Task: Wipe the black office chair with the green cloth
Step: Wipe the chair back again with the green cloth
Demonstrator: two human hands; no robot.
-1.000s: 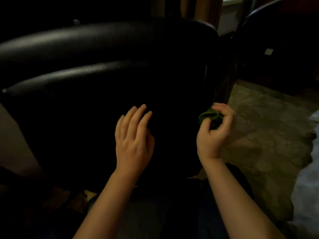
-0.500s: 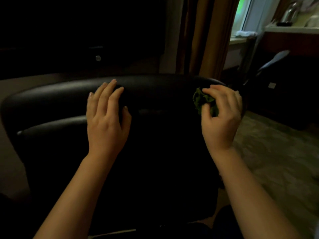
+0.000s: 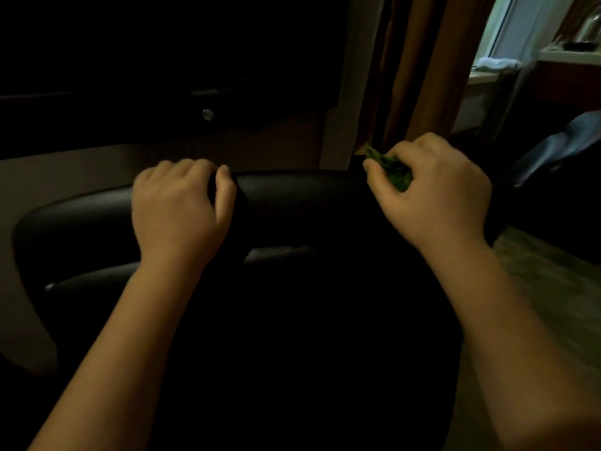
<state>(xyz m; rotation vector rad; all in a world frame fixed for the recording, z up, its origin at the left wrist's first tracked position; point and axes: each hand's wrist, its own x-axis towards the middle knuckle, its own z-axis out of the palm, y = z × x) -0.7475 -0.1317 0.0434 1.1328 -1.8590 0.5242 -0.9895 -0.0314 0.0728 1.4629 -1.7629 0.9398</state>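
Observation:
The black office chair (image 3: 302, 203) fills the middle of the dim view, its padded backrest facing me. My left hand (image 3: 179, 206) grips the top edge of the backrest, fingers curled over it. My right hand (image 3: 432, 190) holds the bunched green cloth (image 3: 392, 172) at the right end of that top edge, thumb and fingers curled round it. Only a small part of the cloth shows between the fingers.
A dark desk with a round drawer knob (image 3: 207, 114) stands behind the chair. Brown curtains (image 3: 419, 70) hang at the back right beside a window sill (image 3: 494, 65). A second dark chair (image 3: 559, 151) stands at the right. Patterned floor (image 3: 553, 294) lies below it.
Both hands rose from the lower backrest to its top edge. The left hand went from flat fingers to curling over the edge. The right hand kept the cloth throughout.

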